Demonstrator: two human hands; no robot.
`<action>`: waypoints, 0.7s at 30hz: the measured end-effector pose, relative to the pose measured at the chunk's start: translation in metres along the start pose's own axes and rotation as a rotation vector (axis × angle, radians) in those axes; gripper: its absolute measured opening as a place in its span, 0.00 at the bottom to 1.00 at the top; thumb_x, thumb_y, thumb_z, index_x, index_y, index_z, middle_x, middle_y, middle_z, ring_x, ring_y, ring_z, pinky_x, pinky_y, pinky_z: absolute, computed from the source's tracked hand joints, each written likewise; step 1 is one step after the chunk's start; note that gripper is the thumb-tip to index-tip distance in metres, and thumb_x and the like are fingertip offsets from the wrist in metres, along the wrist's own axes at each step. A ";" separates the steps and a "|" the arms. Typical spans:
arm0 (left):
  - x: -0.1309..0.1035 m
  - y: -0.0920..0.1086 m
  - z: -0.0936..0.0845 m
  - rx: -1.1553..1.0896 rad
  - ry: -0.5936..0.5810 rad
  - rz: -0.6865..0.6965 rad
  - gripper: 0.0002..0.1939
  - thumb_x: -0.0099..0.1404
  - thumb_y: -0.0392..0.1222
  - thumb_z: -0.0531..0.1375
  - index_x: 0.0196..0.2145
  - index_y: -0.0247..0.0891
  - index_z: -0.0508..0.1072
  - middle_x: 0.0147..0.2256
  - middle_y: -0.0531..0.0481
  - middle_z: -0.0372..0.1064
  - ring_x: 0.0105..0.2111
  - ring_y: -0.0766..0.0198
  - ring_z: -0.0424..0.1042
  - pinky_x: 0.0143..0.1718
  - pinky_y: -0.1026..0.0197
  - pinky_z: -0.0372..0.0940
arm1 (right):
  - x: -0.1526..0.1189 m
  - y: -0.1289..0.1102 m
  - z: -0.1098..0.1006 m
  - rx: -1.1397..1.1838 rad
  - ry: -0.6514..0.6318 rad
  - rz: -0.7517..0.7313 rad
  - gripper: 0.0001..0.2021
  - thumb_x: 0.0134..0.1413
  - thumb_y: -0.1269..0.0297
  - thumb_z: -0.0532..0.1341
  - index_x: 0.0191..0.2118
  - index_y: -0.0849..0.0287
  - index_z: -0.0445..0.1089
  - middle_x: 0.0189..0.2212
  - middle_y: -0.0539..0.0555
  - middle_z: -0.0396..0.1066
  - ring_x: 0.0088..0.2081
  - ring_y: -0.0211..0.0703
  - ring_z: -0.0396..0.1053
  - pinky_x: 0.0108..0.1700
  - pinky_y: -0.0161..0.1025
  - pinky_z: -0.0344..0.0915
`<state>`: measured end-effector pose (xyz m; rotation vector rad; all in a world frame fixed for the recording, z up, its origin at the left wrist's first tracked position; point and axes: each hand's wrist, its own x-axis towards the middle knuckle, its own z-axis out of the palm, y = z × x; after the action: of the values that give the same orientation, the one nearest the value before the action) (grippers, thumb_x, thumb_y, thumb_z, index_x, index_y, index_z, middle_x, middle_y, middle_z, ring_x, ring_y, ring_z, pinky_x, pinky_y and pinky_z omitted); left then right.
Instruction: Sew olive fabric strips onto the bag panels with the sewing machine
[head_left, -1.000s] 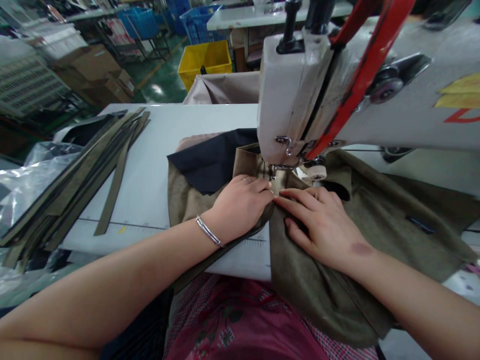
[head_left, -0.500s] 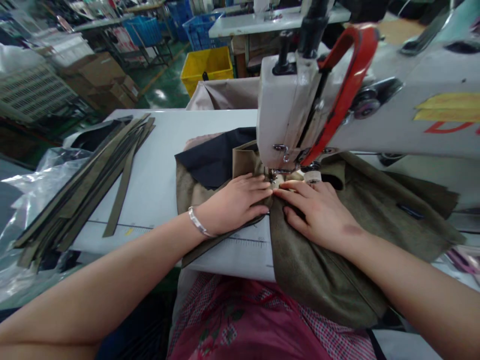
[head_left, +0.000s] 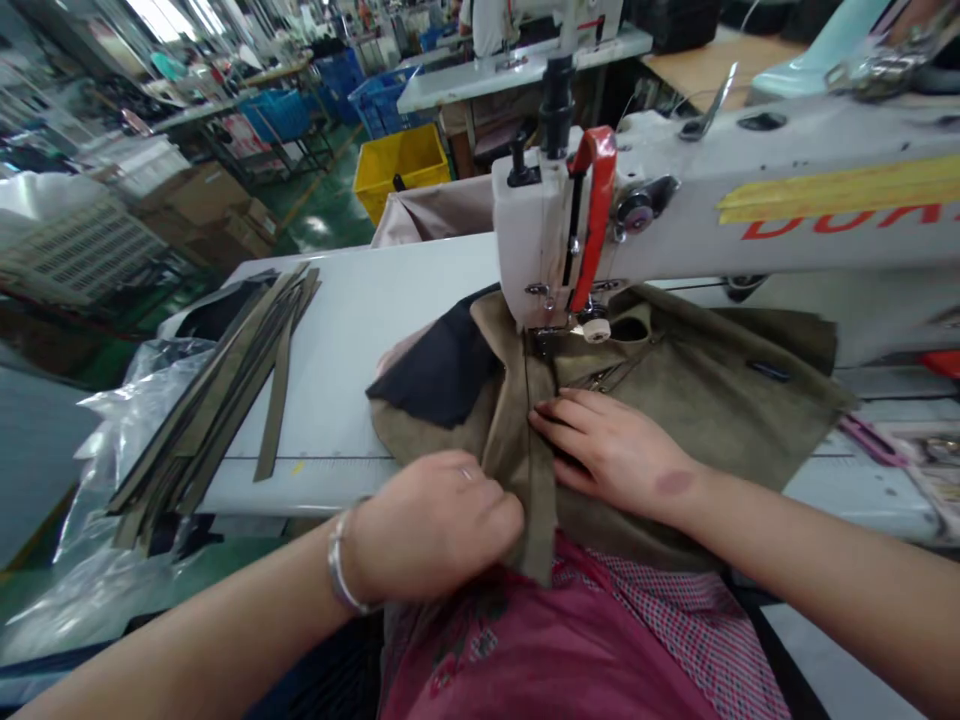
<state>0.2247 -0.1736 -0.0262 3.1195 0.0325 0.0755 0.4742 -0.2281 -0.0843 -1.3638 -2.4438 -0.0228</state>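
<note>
Olive-brown fabric (head_left: 675, 400) lies across the white sewing table, with part of it under the needle area of a white sewing machine (head_left: 525, 230). A dark lining piece (head_left: 442, 370) shows on its left side. My left hand (head_left: 442, 520), with a silver bracelet at the wrist, is closed on the fabric near the table's front edge. My right hand (head_left: 600, 445) rests on the fabric in front of the needle, its fingers stretched out beside a long seamed strip (head_left: 538, 470) that hangs towards my lap.
Olive strips (head_left: 225, 400) lie piled at the table's left, beside clear plastic (head_left: 97, 480). Beyond the table stand a yellow bin (head_left: 401, 165), cardboard boxes (head_left: 202, 205) and blue crates (head_left: 277, 115). Pink-handled scissors (head_left: 874, 440) lie at the right.
My left hand has moved from beside the needle towards my lap and closed on the fabric. The fabric at the needle is now a straight strip. My right hand sits slightly lower; the view has shifted.
</note>
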 end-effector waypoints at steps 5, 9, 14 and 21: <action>0.033 0.025 -0.010 0.039 -0.084 0.086 0.12 0.67 0.45 0.55 0.42 0.35 0.70 0.43 0.41 0.73 0.42 0.55 0.73 0.40 0.53 0.69 | -0.024 -0.021 0.005 0.031 0.059 0.028 0.19 0.59 0.65 0.57 0.55 0.65 0.69 0.51 0.61 0.70 0.55 0.53 0.64 0.61 0.51 0.60; 0.032 0.003 0.005 0.025 -0.096 -0.050 0.45 0.61 0.59 0.57 0.64 0.20 0.51 0.65 0.27 0.48 0.65 0.42 0.49 0.67 0.42 0.42 | -0.025 -0.024 -0.006 0.135 0.048 0.065 0.17 0.57 0.67 0.57 0.51 0.62 0.72 0.47 0.59 0.72 0.52 0.53 0.67 0.61 0.54 0.59; 0.028 -0.008 0.023 -0.262 -0.127 -0.202 0.60 0.48 0.77 0.57 0.66 0.31 0.52 0.67 0.32 0.44 0.66 0.41 0.47 0.67 0.41 0.38 | -0.013 0.025 -0.038 0.199 0.132 0.206 0.15 0.54 0.73 0.55 0.45 0.56 0.73 0.46 0.54 0.74 0.50 0.47 0.69 0.58 0.48 0.63; 0.027 -0.029 0.008 -0.625 -0.107 -0.196 0.37 0.71 0.61 0.28 0.60 0.47 0.65 0.65 0.48 0.54 0.64 0.56 0.55 0.65 0.45 0.45 | 0.010 0.109 -0.040 0.070 0.009 0.150 0.18 0.55 0.62 0.59 0.52 0.59 0.69 0.58 0.58 0.65 0.64 0.54 0.53 0.66 0.57 0.46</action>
<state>0.2511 -0.1440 -0.0340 2.4771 0.2580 -0.0721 0.5713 -0.1676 -0.0602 -1.5087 -2.3061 0.0917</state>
